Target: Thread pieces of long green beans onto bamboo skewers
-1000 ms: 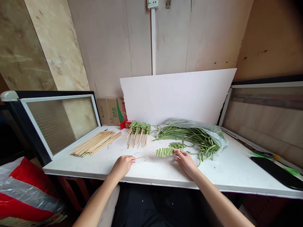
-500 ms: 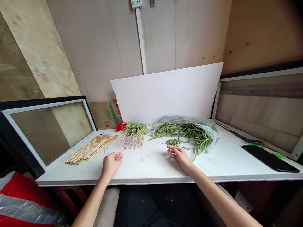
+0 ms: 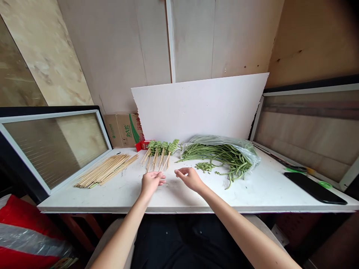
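Note:
My left hand (image 3: 153,182) is closed in a pinch above the front of the white table (image 3: 112,200). A thin bamboo skewer (image 3: 165,162) slants up and away from its fingertips, with cut green bean pieces (image 3: 174,146) threaded on its far part. Behind it lie several other bean skewers (image 3: 157,148), partly overlapped by it. Just to the right, my right hand (image 3: 190,179) hovers with its fingers bent and drawn together; whether anything small is between them is hidden. A little pile of cut bean pieces (image 3: 204,167) lies to the right of that hand.
Bare bamboo skewers (image 3: 106,171) lie in a bundle at left. Long green beans (image 3: 215,154) spill from a clear plastic bag (image 3: 251,151). A black phone (image 3: 314,188) is at right. A white board (image 3: 199,108), a cardboard box (image 3: 120,130) and framed panels (image 3: 58,147) border the table.
My left hand has moved right with the bean skewer, which now points up more steeply. My right hand has moved left, away from the cut pieces. The view has shifted slightly.

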A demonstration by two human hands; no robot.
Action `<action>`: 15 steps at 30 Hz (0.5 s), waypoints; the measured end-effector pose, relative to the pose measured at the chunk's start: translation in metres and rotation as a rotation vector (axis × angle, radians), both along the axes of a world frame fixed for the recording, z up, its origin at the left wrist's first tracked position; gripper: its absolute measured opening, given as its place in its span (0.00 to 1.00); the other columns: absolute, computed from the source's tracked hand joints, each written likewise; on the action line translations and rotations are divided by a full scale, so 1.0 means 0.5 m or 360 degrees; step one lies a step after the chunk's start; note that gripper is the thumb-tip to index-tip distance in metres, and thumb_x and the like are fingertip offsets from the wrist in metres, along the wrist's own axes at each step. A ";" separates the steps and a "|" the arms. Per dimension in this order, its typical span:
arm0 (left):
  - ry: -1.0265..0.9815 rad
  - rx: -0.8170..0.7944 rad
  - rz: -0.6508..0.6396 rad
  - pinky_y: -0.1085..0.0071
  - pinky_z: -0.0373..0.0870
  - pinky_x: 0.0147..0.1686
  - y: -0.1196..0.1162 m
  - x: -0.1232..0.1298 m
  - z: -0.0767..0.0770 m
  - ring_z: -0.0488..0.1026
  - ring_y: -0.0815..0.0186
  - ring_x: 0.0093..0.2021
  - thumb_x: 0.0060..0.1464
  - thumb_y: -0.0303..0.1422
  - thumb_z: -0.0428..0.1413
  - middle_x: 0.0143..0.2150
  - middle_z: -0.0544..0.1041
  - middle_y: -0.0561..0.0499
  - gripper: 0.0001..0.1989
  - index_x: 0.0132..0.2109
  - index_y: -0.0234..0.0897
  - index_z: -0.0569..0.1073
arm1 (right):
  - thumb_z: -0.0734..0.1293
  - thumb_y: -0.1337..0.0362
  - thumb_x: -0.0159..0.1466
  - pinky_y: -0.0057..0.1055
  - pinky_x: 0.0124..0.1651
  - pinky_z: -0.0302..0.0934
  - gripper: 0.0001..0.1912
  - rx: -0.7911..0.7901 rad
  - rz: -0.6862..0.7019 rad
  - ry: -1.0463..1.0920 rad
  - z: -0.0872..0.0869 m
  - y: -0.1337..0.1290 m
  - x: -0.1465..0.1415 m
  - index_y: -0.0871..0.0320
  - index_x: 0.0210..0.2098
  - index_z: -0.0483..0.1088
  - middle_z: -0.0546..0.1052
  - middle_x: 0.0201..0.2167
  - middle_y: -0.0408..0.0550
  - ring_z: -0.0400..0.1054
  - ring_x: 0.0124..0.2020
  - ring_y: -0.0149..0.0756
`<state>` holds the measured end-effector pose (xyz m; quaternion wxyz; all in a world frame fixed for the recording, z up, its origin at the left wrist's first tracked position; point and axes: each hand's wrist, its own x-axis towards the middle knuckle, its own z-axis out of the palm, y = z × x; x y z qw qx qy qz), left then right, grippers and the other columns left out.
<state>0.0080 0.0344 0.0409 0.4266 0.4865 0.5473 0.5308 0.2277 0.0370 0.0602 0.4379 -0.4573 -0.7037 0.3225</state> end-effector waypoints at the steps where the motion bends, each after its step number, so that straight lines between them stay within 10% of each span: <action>1: -0.0034 0.0001 -0.0031 0.71 0.80 0.31 -0.006 0.017 -0.002 0.84 0.63 0.30 0.59 0.39 0.65 0.40 0.86 0.37 0.17 0.45 0.27 0.79 | 0.68 0.44 0.66 0.35 0.42 0.66 0.24 -0.0015 0.0012 0.0013 0.004 0.014 -0.017 0.57 0.29 0.82 0.84 0.33 0.53 0.77 0.37 0.46; 15: -0.0044 0.0112 -0.0192 0.71 0.76 0.26 -0.007 0.086 -0.068 0.80 0.64 0.26 0.62 0.38 0.63 0.33 0.84 0.43 0.11 0.42 0.32 0.80 | 0.73 0.53 0.61 0.28 0.29 0.64 0.15 -0.0297 -0.0253 0.0190 -0.021 0.135 -0.059 0.61 0.32 0.81 0.83 0.32 0.56 0.77 0.34 0.40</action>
